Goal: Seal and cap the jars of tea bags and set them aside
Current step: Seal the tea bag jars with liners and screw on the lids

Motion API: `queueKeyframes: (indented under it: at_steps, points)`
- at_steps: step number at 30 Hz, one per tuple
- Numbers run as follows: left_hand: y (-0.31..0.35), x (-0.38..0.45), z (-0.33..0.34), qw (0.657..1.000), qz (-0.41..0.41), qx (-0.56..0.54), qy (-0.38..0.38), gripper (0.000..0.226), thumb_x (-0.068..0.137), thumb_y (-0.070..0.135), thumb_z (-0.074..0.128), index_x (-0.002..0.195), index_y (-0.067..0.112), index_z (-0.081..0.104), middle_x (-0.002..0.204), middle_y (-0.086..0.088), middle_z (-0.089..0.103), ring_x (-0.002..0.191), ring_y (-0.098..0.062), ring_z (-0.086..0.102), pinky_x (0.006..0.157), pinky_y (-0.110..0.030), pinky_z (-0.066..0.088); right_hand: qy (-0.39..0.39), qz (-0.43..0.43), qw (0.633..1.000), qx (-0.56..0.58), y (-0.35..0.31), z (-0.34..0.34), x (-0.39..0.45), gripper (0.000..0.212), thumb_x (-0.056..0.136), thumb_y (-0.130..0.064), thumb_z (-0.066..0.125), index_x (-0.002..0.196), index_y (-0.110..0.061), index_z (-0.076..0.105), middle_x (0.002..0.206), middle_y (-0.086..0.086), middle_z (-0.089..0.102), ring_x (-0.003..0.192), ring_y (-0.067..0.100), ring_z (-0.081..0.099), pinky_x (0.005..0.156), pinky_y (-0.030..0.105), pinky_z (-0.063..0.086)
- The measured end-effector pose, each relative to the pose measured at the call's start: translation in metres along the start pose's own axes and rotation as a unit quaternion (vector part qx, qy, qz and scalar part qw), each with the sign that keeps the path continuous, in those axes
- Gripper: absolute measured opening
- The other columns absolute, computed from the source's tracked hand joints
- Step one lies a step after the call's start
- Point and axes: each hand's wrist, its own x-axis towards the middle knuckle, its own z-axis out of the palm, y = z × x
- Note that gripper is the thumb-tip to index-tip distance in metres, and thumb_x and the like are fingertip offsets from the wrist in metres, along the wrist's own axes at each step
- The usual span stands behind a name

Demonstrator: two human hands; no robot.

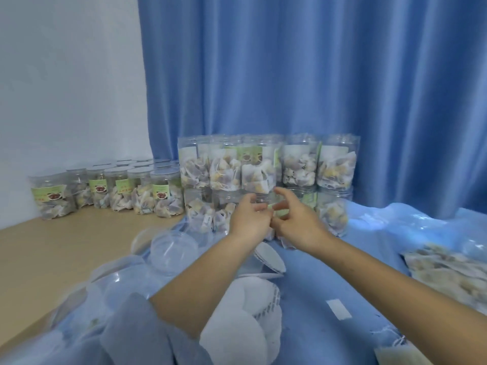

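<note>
Several clear uncapped jars of tea bags [259, 167] stand in two stacked rows in front of the curtain. My left hand [250, 218] and my right hand [296, 222] reach forward and nearly meet in front of a lower-row jar [259, 198], which they largely hide. My right hand's fingers are spread, with the index finger raised. My left hand's fingers curl towards the right hand; blur hides whether they grip anything. Several capped jars [163, 192] with green labels stand in rows at the left. Clear lids [174, 248] and white round seals [237, 327] lie below my arms.
A blue plastic sheet [329, 275] covers the right part of the wooden table [39, 256]. A clear bag of loose tea bags [448, 270] lies at the right. A blue curtain [316, 75] hangs behind the jars, next to a white wall [66, 88].
</note>
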Motion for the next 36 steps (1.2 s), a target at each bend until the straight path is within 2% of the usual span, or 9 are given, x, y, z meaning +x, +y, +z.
queueKeyframes:
  at_steps: [4,7,9,13,18,21,24,28,36]
  points:
    - [-0.013,0.018,0.021,0.996,-0.068,-0.061,-0.003,0.022,0.088,0.006,0.058,0.106,0.014,0.047,0.089,-0.011,0.057,0.08,-0.029,0.057,0.069,-0.036,0.05,0.046,0.065,0.994,-0.077,0.045,-0.015,0.023,0.062,0.089,-0.02,0.057,0.145,-0.024,0.031,0.106,0.008,0.059,0.086,0.02,0.057,0.072,0.021,0.044]
    - [-0.025,0.031,0.022,0.997,-0.078,-0.019,0.0,0.035,0.088,0.003,0.055,0.121,0.006,0.046,0.103,-0.015,0.059,0.082,-0.025,0.057,0.071,-0.033,0.048,0.042,0.153,0.987,-0.035,0.064,-0.018,0.045,0.074,0.087,-0.018,0.054,0.15,-0.027,0.015,0.098,0.012,0.061,0.089,0.03,0.063,0.08,0.047,0.055]
    - [-0.03,0.035,0.019,0.997,-0.081,0.008,-0.013,0.039,0.088,0.003,0.055,0.126,0.005,0.045,0.111,-0.017,0.059,0.08,-0.025,0.057,0.066,-0.03,0.047,0.024,0.187,0.982,-0.031,0.07,-0.016,0.058,0.081,0.087,-0.023,0.054,0.15,-0.029,0.005,0.097,0.011,0.062,0.086,0.03,0.065,0.077,0.05,0.056]
    - [-0.036,0.044,0.014,0.994,-0.098,0.007,-0.042,0.039,0.09,0.003,0.056,0.126,0.005,0.043,0.111,-0.012,0.06,0.066,-0.013,0.059,0.064,-0.025,0.048,0.016,0.216,0.973,-0.084,0.079,-0.009,0.074,0.073,0.085,-0.029,0.054,0.147,-0.026,0.014,0.113,0.013,0.055,0.098,0.031,0.058,0.079,0.047,0.056]
    - [-0.031,0.042,0.014,0.993,-0.109,0.002,-0.039,0.039,0.09,0.003,0.056,0.126,0.003,0.042,0.11,-0.012,0.058,0.066,-0.012,0.058,0.062,-0.025,0.047,0.079,0.164,0.979,-0.091,0.083,-0.012,0.065,0.022,0.093,-0.025,0.054,0.096,-0.014,0.036,0.101,0.015,0.054,0.08,0.025,0.048,0.059,0.031,0.035]
    - [-0.022,0.032,0.015,0.991,-0.124,0.003,-0.041,0.015,0.088,-0.003,0.053,0.095,0.01,0.048,0.103,-0.012,0.058,0.064,-0.013,0.057,0.061,-0.024,0.046,0.059,0.151,0.979,-0.121,0.078,-0.022,0.042,0.023,0.094,-0.027,0.054,0.096,-0.014,0.036,0.092,0.01,0.053,0.081,0.026,0.051,0.065,0.03,0.035]
    - [-0.01,0.017,0.018,0.99,-0.134,0.006,-0.033,0.02,0.087,-0.003,0.053,0.077,0.012,0.044,0.086,-0.008,0.055,0.063,-0.014,0.056,0.06,-0.025,0.048,0.025,0.167,0.977,-0.129,0.065,-0.038,0.016,0.028,0.093,-0.03,0.056,0.106,-0.011,0.04,0.105,0.014,0.056,0.096,0.031,0.058,0.07,0.033,0.042]
    - [0.002,-0.013,0.029,0.986,-0.163,-0.002,-0.036,0.012,0.089,0.003,0.054,0.08,0.008,0.048,0.095,-0.011,0.056,0.065,-0.017,0.056,0.063,-0.027,0.051,-0.001,0.157,0.979,-0.129,0.047,-0.056,-0.025,0.043,0.092,-0.032,0.057,0.122,-0.006,0.04,0.113,0.013,0.053,0.101,0.03,0.057,0.069,0.031,0.042]
    - [0.002,-0.078,0.051,0.985,-0.154,-0.076,0.004,0.028,0.086,0.002,0.055,0.114,0.0,0.054,0.084,-0.011,0.051,0.071,-0.023,0.051,0.058,-0.028,0.048,0.017,0.113,0.99,-0.087,0.032,-0.069,-0.095,0.037,0.088,-0.036,0.063,0.103,-0.018,0.035,0.099,0.002,0.048,0.079,0.019,0.05,0.055,0.023,0.035]
